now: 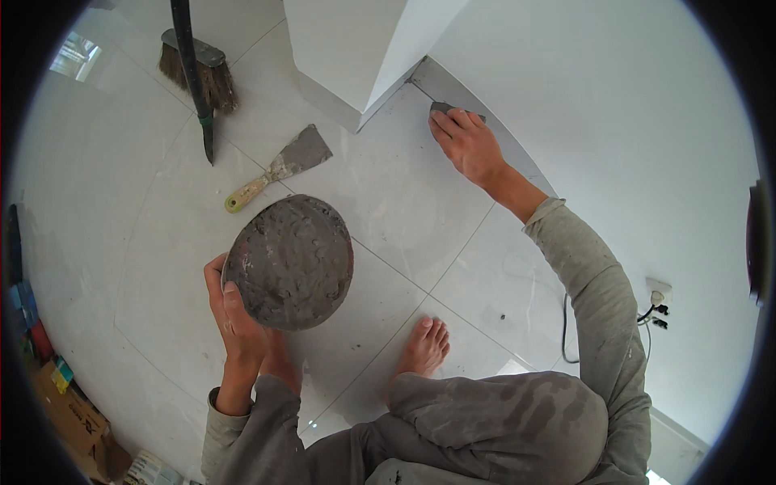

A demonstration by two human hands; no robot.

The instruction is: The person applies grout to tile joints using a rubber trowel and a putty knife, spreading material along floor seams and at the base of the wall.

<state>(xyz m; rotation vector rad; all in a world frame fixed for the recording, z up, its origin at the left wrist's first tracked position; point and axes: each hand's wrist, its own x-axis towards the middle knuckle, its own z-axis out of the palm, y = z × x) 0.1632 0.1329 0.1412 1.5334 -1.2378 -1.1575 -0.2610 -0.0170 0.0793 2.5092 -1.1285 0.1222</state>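
**Pale tiled floor, white wall at right**

Floor [388,190]: large glossy tiles, thin joints. Left grip [236,319]: fingers closed on the side of one round container [293,263] of grey paste, held ahead of the feet. Right grip [469,147]: closed over one dark flat tool [440,106] by the wall [614,137]. Also: one putty knife [284,166], one brush [220,74].

Glossy pale tiled floor [388,194], mortar-smeared scraper [280,169] on it, broom [218,77] beyond the scraper, black cable [565,335] well right of it, cardboard box [74,411] well left.
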